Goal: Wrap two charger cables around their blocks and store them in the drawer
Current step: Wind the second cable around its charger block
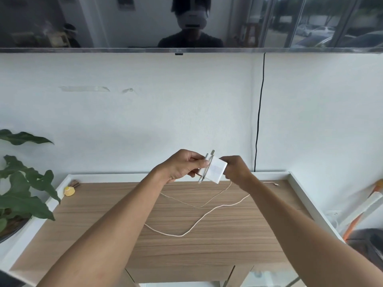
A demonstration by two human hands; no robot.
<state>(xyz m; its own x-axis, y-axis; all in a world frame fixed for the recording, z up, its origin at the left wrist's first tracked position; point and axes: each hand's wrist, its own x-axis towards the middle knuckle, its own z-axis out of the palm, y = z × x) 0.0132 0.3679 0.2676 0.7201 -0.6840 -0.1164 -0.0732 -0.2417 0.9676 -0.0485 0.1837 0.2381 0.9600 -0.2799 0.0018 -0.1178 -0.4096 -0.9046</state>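
I hold a white charger block (215, 170) up above the far part of the wooden tabletop (186, 249). My left hand (182, 165) pinches its prong end, where a turn of cable lies across the block. My right hand (236, 168) grips the block's other side. The thin white cable (199, 219) hangs from the block and trails in loose curves over the tabletop, and its plug end (276, 184) lies at the far right. I see no second charger and no drawer.
A white raised rim (304, 195) borders the tabletop. A small yellow object (69, 191) sits in the far left corner. A leafy plant (22, 191) stands to the left. A black cord (259, 121) runs down the wall from the TV (186, 23).
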